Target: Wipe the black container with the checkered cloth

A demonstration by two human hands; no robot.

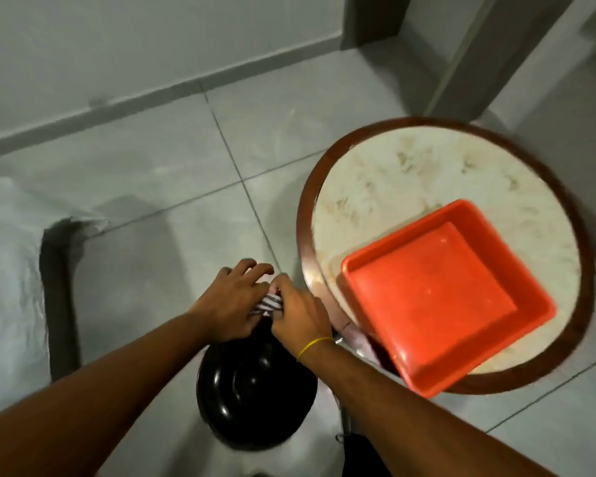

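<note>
black container (255, 390), round and glossy, sits low over the tiled floor (152, 166), just beside the round marble-topped table (410, 173) on its left. checkered cloth (270, 302) is bunched at the container's far rim, pinched between both hands: left hand (231, 304) with fingers curled loosely over it, right hand (300, 315) closed on it. an orange tray (444, 304) rests on the table's near edge.

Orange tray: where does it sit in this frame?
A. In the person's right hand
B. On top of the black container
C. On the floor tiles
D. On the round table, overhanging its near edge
D: the orange tray rests on the round table, its near corner past the rim.
</note>
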